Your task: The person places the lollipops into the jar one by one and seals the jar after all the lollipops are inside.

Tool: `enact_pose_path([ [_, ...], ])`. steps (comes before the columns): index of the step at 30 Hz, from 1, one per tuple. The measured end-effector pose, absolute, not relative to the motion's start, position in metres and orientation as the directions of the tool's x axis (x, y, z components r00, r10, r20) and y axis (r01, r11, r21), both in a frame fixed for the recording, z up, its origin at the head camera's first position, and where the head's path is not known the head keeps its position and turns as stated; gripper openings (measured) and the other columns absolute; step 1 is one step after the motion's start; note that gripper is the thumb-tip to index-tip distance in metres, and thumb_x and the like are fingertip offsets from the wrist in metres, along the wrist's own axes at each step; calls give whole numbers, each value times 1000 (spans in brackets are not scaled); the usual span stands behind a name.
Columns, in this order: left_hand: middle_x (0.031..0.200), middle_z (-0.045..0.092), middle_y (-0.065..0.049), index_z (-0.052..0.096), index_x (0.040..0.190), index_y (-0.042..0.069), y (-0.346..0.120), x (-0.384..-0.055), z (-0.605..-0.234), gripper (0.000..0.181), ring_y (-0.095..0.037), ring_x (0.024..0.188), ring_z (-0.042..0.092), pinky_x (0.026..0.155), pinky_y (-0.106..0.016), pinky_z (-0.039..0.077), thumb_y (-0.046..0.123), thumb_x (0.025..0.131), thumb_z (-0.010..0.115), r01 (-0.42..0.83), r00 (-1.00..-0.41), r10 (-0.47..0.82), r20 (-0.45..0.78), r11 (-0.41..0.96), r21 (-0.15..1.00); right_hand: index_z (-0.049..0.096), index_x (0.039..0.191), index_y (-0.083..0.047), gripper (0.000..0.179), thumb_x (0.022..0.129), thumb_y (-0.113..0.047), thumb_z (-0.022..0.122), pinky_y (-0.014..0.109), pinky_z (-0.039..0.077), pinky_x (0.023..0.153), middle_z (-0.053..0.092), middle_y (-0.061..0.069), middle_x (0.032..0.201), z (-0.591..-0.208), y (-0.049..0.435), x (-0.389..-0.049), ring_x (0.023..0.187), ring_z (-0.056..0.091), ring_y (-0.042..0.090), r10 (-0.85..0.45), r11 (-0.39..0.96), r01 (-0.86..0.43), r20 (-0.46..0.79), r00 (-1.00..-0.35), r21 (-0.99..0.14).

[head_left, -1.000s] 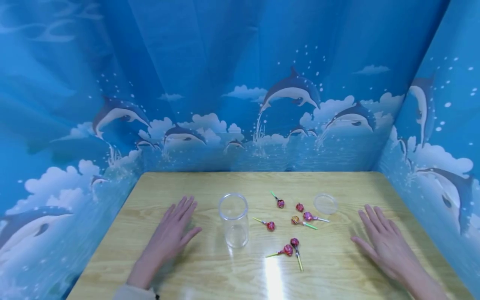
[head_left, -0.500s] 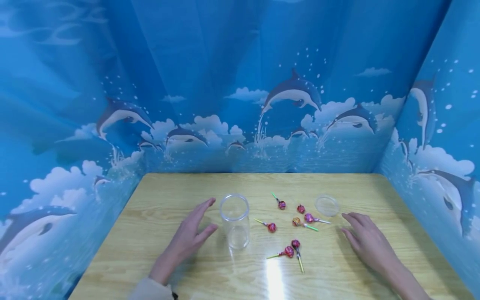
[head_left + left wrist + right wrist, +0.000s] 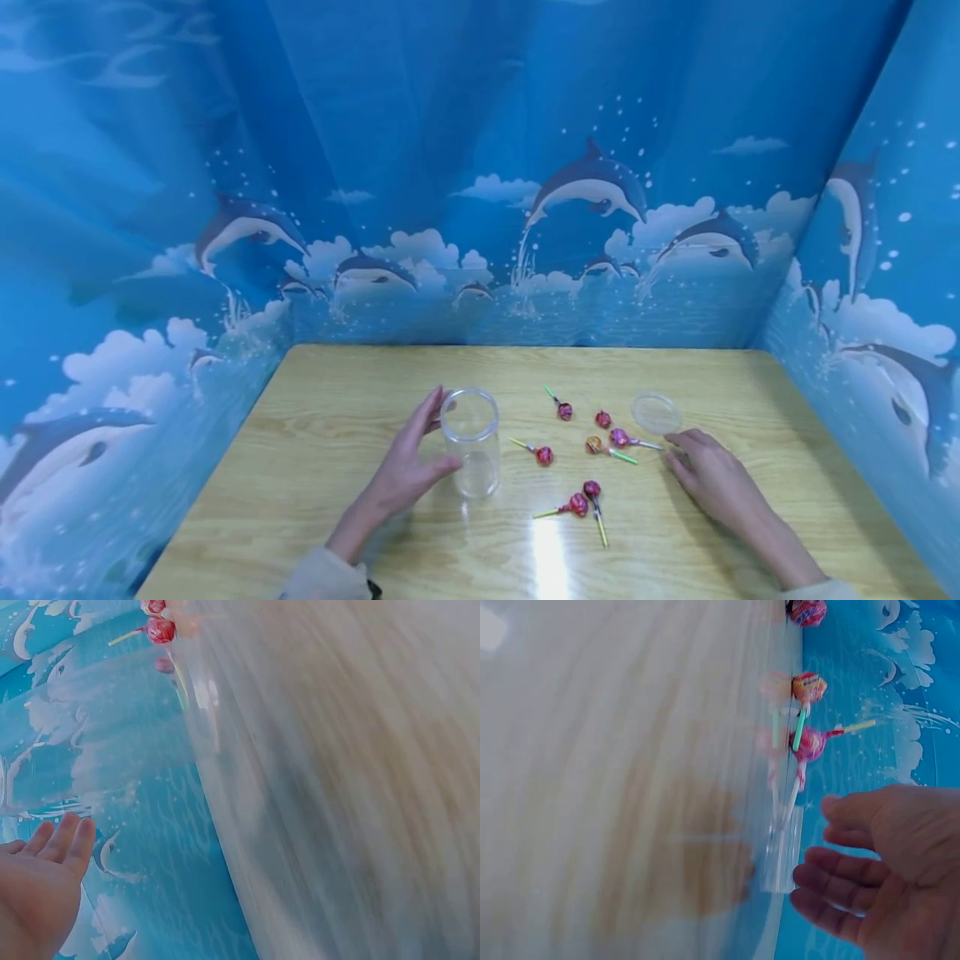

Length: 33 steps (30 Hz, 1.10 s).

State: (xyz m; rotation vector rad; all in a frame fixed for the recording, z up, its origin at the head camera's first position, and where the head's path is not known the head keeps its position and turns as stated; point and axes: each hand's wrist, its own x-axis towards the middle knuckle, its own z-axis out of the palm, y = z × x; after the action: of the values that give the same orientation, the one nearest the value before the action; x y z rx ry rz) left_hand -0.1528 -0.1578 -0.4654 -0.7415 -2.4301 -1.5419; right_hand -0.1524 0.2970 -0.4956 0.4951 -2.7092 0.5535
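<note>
My left hand point(image 3: 408, 467) is at the left side of a clear plastic jar point(image 3: 480, 450), which stands upright without a lid. Its thumb is before the jar and its fingers reach behind, not closed round it. In the left wrist view the fingers point(image 3: 64, 844) are relaxed beside the see-through jar wall point(image 3: 97, 735). My right hand point(image 3: 708, 479) hovers low at the near edge of a round clear lid point(image 3: 655, 412) lying flat. In the right wrist view, loosely bent fingers point(image 3: 832, 881) come right up to the lid's rim point(image 3: 781, 855); nothing is pinched.
Several wrapped lollipops lie between the jar and the lid: a purple-pink one point(image 3: 619, 437) beside the lid, an orange one point(image 3: 594, 445), and red ones, such as a red lollipop point(image 3: 543, 455). Dolphin-print curtains point(image 3: 465, 317) border the wooden table point(image 3: 360, 367).
My left hand has moved right from the bare table to the jar. The right hand has moved left to the lid, its spread fingers now bent. Jar, lid and lollipops stay put.
</note>
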Motion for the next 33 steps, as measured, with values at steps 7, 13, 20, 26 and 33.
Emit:
enact_pose_path([
  [7, 155, 49, -14, 20, 165, 12, -147, -154, -467, 106, -40, 135, 52, 113, -67, 35, 28, 84, 87, 409, -900, 292, 322, 315, 856, 69, 111, 10, 33, 84, -3, 81, 58, 59, 78, 70, 21, 99, -497, 288, -157, 86, 69, 36, -255, 871, -353, 299, -919, -341],
  [13, 157, 48, -9, 22, 164, 9, -142, -155, -468, 103, -31, 136, 54, 112, -62, 40, 20, 84, 87, 424, -889, 310, 338, 277, 862, 70, 110, 9, 32, 83, -4, 81, 57, 59, 78, 71, 18, 95, -499, 284, -163, 84, 69, 35, -253, 884, -329, 251, -934, -333],
  [20, 152, 53, -12, 27, 162, 9, -137, -158, -471, 99, -33, 133, 57, 109, -48, 47, 6, 83, 86, 479, -861, 319, 396, 245, 843, 73, 107, 5, 27, 85, -7, 81, 53, 58, 70, 67, 10, 87, -497, 281, -165, 76, 65, 27, -222, 905, -277, 197, -955, -323],
  [26, 146, 59, -12, 40, 156, 10, -135, -159, -474, 86, -33, 130, 59, 107, -53, 48, 6, 83, 86, 457, -873, 307, 380, 238, 857, 76, 105, 0, 20, 88, -10, 79, 49, 57, 63, 65, 7, 85, -497, 276, -167, 74, 63, 24, -194, 920, -232, 147, -970, -315],
  [33, 144, 60, -12, 42, 154, 10, -135, -160, -473, 83, -33, 130, 58, 107, -56, 47, 12, 84, 86, 430, -880, 320, 352, 216, 877, 77, 101, -4, 13, 89, -10, 78, 48, 56, 61, 63, 5, 83, -495, 273, -170, 72, 61, 23, -182, 926, -212, 123, -976, -314],
])
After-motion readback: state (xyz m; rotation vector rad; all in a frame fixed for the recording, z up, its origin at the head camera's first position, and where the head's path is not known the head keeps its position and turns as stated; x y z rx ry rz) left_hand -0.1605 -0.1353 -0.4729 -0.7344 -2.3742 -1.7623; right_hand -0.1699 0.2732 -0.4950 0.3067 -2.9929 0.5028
